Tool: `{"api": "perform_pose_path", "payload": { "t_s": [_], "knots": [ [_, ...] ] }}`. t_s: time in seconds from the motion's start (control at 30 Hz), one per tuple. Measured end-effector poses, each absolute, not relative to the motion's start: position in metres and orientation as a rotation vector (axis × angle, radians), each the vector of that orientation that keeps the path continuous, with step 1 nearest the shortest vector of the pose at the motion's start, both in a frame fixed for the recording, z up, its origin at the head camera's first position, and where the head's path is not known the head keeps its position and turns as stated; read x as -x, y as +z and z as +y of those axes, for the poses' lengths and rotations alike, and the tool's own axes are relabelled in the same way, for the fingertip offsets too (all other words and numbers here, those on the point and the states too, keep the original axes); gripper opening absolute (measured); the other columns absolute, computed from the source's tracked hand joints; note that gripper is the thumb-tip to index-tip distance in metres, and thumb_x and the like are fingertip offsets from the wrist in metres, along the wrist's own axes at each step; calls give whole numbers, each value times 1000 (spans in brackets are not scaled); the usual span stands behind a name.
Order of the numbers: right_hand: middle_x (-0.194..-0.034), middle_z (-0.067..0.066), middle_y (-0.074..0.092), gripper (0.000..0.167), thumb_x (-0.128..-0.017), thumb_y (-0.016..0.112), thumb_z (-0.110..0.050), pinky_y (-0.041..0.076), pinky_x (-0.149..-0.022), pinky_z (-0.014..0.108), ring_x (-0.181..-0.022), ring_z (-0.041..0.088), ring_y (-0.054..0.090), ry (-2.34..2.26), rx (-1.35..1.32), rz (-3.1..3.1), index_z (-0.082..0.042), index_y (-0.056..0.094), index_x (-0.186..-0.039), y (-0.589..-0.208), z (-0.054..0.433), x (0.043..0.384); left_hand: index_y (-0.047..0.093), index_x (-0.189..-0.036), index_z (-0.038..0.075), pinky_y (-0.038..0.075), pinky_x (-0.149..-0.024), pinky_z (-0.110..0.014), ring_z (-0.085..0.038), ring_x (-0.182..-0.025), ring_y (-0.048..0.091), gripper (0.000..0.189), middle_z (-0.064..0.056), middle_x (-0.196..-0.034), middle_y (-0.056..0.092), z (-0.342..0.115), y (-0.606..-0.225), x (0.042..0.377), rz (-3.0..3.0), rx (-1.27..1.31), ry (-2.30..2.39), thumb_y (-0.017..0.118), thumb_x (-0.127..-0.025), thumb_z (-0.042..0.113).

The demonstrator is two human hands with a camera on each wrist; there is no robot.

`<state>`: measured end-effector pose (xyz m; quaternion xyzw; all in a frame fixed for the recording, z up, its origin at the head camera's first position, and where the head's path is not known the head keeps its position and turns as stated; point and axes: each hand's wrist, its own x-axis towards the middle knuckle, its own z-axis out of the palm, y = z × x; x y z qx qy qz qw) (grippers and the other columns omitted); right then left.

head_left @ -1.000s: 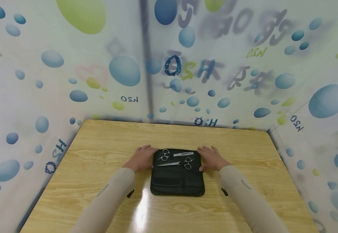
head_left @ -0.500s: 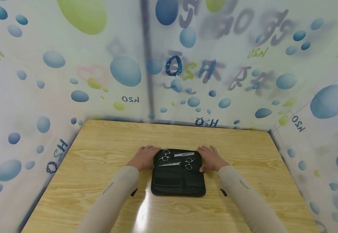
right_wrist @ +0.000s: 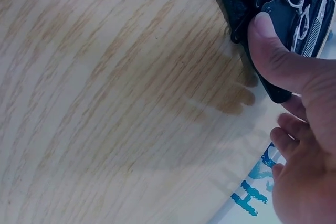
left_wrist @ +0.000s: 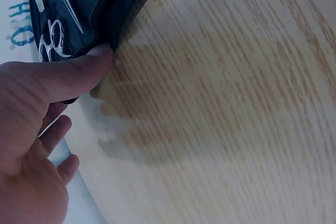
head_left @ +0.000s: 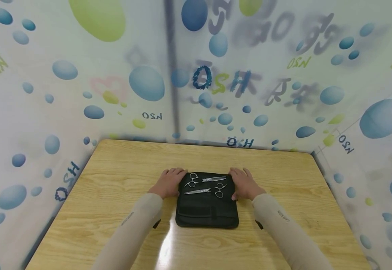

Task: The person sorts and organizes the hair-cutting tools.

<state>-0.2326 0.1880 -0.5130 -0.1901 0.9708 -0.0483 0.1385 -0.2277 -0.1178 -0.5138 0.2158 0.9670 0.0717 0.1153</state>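
An unfolded black zip case (head_left: pixel 207 205) lies on the wooden table. My left hand (head_left: pixel 169 183) grips its left edge near the far corner; in the left wrist view the thumb (left_wrist: pixel 86 69) presses on the zipped rim. My right hand (head_left: pixel 245 183) holds the opposite edge, its thumb (right_wrist: pixel 268 38) over the border and the other fingers partly hidden behind. Inside are silver hair scissors (head_left: pixel 197 191), pointing left, and toothed thinning shears (head_left: pixel 213 179), pointing right. Their finger rings show at opposite sides of the case.
The wooden table (head_left: pixel 121 165) extends around the case on all sides. Behind it and at both sides stand pale walls (head_left: pixel 115 75) with blue and green spots and lettering. A light reflection (head_left: pixel 165 247) shines on the near tabletop.
My left hand has shifted slightly right along with its sleeve, closer against the case's left edge. The right hand, case and scissors stay almost where they were.
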Motion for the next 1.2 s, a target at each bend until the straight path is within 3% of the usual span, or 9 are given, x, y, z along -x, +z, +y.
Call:
{"api": "perform_pose_path", "payload": {
  "t_s": [0.2, 0.53, 0.97, 1.2],
  "knots": [
    [-155, 20, 33, 92, -66, 90, -31, 14, -120, 57, -144, 34, 32, -209, 557, 2835, -2, 43, -138, -513, 189, 229, 41, -147, 10, 30, -114, -51, -30, -139, 39, 86, -9, -146, 46, -116, -511, 227, 2825, -618, 203, 86, -74, 19],
    [-143, 15, 51, 89, -67, 90, -30, 13, -120, 55, -135, 32, 46, -240, 559, 2843, -3, 43, -138, -511, 192, 227, 42, -144, 9, 30, -114, -49, -31, -134, 42, 85, -11, -140, 49, -115, -513, 228, 2861, -661, 163, 87, -72, 19],
    [-129, 11, 65, 72, -73, 86, -29, 20, -117, 56, -120, 33, 56, -216, 588, 2923, -6, 53, -132, -511, 196, 227, 41, -144, 15, 31, -114, -49, -28, -135, 44, 84, -8, -140, 52, -117, -516, 225, 2900, -636, 213, 86, -73, 19],
    [-119, 10, 69, 68, -72, 86, -30, 25, -115, 54, -113, 30, 60, -211, 555, 2957, -7, 54, -127, -510, 195, 226, 41, -142, 20, 35, -111, -50, -28, -128, 51, 83, -8, -134, 60, -122, -517, 222, 2937, -636, 311, 86, -71, 18]
  ]
}}
